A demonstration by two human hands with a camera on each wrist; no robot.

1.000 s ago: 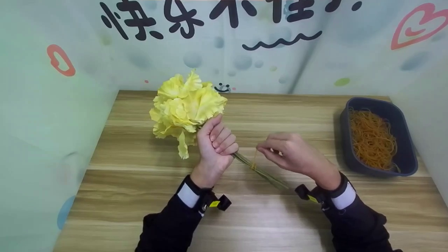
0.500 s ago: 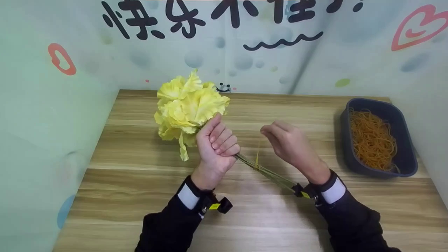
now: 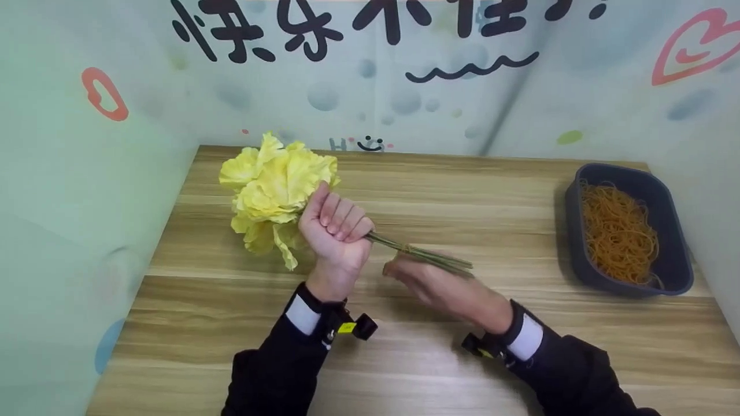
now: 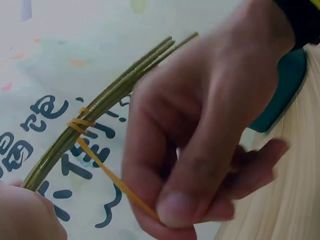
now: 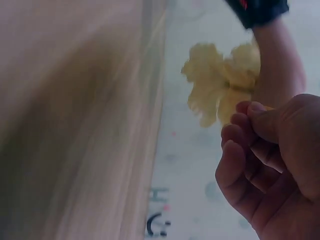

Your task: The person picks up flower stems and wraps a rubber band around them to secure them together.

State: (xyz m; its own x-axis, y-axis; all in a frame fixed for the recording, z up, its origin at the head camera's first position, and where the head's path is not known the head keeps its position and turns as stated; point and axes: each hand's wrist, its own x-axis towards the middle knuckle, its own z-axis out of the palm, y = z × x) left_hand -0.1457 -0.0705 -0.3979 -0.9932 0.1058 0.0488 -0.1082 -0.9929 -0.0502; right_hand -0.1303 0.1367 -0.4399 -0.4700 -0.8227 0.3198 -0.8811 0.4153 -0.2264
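Note:
My left hand [image 3: 338,231] grips a bunch of yellow flowers [image 3: 277,185] by the stems, just below the blooms. The green stems [image 3: 439,259] stick out to the right of the fist. Around them is wound a yellow rubber band [image 4: 80,124], and one stretched strand of it runs down to my right hand [image 4: 200,130]. Thumb and forefinger of that hand pinch the strand, close beside the stems. In the head view my right hand lies below the stems, and the pinched end is hidden there.
A dark blue plastic box [image 3: 676,231] stands at the right, with a heap of rubber bands [image 3: 618,231] in it. The wooden table [image 3: 404,370] ends at printed walls at the back and sides.
My right hand has gone from above the stems to below them, drawing the rubber band along. The left hand has shifted left with the flowers, and the stems lie flatter.

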